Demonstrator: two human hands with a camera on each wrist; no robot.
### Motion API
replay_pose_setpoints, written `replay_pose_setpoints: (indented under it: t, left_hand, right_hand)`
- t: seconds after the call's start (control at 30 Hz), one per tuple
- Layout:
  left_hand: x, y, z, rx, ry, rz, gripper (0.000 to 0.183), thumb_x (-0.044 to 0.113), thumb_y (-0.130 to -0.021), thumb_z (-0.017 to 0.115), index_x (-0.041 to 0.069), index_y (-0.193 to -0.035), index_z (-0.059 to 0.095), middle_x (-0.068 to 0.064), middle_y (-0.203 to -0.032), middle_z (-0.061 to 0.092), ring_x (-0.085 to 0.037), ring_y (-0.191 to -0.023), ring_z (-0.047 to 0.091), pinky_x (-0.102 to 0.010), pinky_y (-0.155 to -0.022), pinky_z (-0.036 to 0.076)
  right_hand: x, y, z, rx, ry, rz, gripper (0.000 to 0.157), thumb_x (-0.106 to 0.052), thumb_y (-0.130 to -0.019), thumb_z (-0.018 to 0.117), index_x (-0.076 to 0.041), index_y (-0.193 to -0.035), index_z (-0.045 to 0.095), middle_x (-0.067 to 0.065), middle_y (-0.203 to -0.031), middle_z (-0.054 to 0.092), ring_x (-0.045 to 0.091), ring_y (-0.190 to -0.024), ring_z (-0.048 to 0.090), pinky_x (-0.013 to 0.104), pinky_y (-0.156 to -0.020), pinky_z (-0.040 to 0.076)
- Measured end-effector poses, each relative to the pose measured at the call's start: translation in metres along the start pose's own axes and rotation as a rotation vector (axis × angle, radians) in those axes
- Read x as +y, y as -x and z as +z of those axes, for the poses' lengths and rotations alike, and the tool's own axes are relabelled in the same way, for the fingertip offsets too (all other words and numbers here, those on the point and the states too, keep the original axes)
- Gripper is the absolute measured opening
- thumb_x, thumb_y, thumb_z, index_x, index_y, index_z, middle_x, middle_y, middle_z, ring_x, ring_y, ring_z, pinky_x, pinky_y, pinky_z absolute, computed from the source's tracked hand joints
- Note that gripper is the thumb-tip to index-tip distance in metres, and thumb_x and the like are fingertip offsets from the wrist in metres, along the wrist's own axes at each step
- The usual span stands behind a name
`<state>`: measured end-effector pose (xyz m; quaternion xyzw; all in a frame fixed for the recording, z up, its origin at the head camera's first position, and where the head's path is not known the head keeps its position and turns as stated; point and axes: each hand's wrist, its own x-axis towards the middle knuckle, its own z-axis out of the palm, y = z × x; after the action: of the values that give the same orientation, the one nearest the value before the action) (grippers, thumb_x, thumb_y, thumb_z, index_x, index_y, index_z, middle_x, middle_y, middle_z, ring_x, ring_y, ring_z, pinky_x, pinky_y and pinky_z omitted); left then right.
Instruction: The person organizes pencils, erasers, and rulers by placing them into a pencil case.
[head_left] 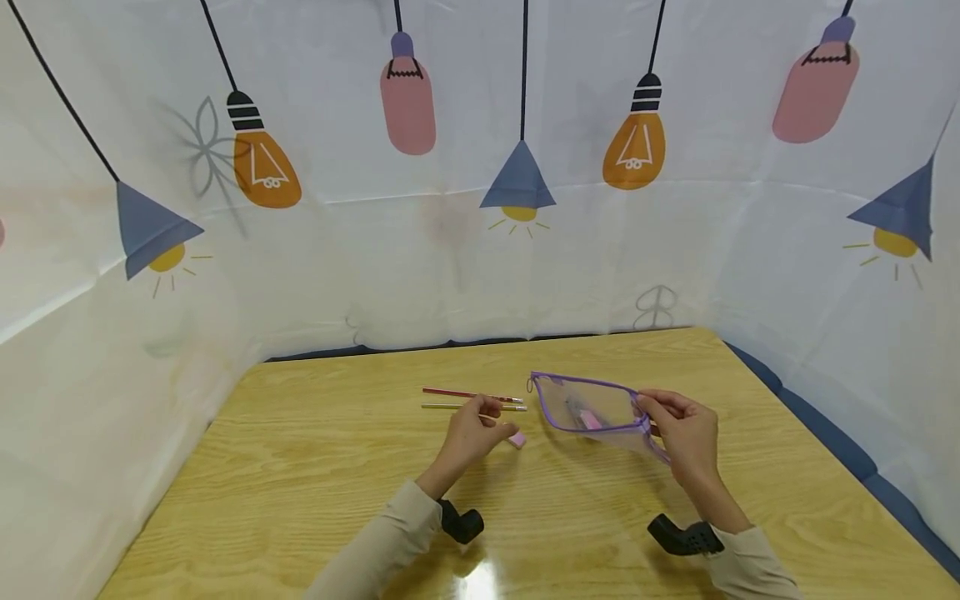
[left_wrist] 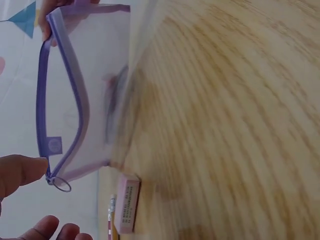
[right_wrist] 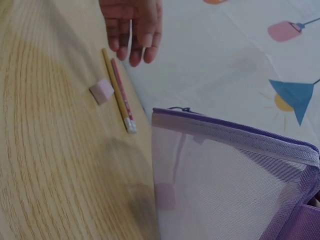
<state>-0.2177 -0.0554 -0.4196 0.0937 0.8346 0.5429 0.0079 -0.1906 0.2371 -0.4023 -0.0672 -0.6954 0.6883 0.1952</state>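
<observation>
My right hand (head_left: 688,433) pinches one end of a purple-edged mesh zipper pouch (head_left: 632,440) and holds it tilted above the table. The pouch's mouth gapes, and a ring pull hangs at its far corner. Through the mesh show a pink block and a dark slender item, both blurred. My left hand (head_left: 472,433) hovers beside the pouch with its fingers loosely bent and nothing in them. Below it lies a pink eraser (right_wrist: 102,91) with printing on its side. A red pencil (head_left: 457,392) and a yellow pencil (head_left: 438,406) lie side by side just beyond, white eraser ends toward the pouch.
The wood-grain table (head_left: 322,467) spreads under both hands. A white cloth (head_left: 450,267) printed with lamps and bulbs hangs around its back and sides. Dark blue padding (head_left: 832,433) runs along the right edge. Each wrist wears a black camera mount (head_left: 461,523).
</observation>
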Motion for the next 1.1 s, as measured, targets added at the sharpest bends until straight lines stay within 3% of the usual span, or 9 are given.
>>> replay_pose_setpoints:
  t: [0.17, 0.4, 0.57, 1.1]
  left_hand:
    - [-0.007, 0.001, 0.006, -0.011, -0.045, -0.006, 0.05, 0.02, -0.078, 0.08, -0.005, -0.114, 0.057, -0.018, -0.11, 0.058, -0.031, -0.096, 0.059, -0.042, -0.077, 0.051]
    - [-0.014, 0.001, 0.015, -0.044, -0.075, -0.006, 0.049, 0.017, -0.076, 0.082, -0.006, -0.111, 0.057, -0.015, -0.106, 0.057, -0.024, -0.089, 0.06, -0.04, -0.075, 0.05]
    - [-0.013, -0.003, 0.017, -0.045, -0.105, 0.013, 0.05, 0.018, -0.076, 0.081, -0.007, -0.111, 0.056, -0.016, -0.105, 0.057, -0.026, -0.091, 0.059, -0.041, -0.077, 0.049]
    - [-0.012, -0.01, 0.025, -0.039, -0.269, 0.057, 0.048, 0.008, -0.07, 0.085, -0.005, -0.103, 0.052, -0.013, -0.093, 0.051, -0.024, -0.085, 0.046, -0.037, -0.071, 0.043]
  right_hand:
    - [0.001, 0.001, -0.001, -0.006, 0.009, 0.003, 0.028, -0.015, -0.087, 0.074, 0.01, -0.099, 0.07, 0.001, -0.075, 0.071, 0.01, -0.065, 0.066, 0.023, -0.055, 0.053]
    - [0.005, 0.003, -0.003, -0.005, 0.069, 0.001, 0.03, -0.017, -0.087, 0.074, 0.009, -0.101, 0.07, -0.001, -0.076, 0.071, 0.009, -0.065, 0.065, 0.023, -0.056, 0.053]
    - [0.005, 0.0, -0.002, 0.0, 0.069, -0.035, 0.03, -0.017, -0.087, 0.074, 0.01, -0.1, 0.07, 0.0, -0.075, 0.071, 0.009, -0.065, 0.066, 0.023, -0.056, 0.053]
    - [0.003, 0.0, -0.002, 0.0, 0.029, -0.016, 0.029, -0.015, -0.087, 0.075, 0.01, -0.1, 0.07, 0.0, -0.075, 0.071, 0.01, -0.065, 0.066, 0.024, -0.056, 0.054]
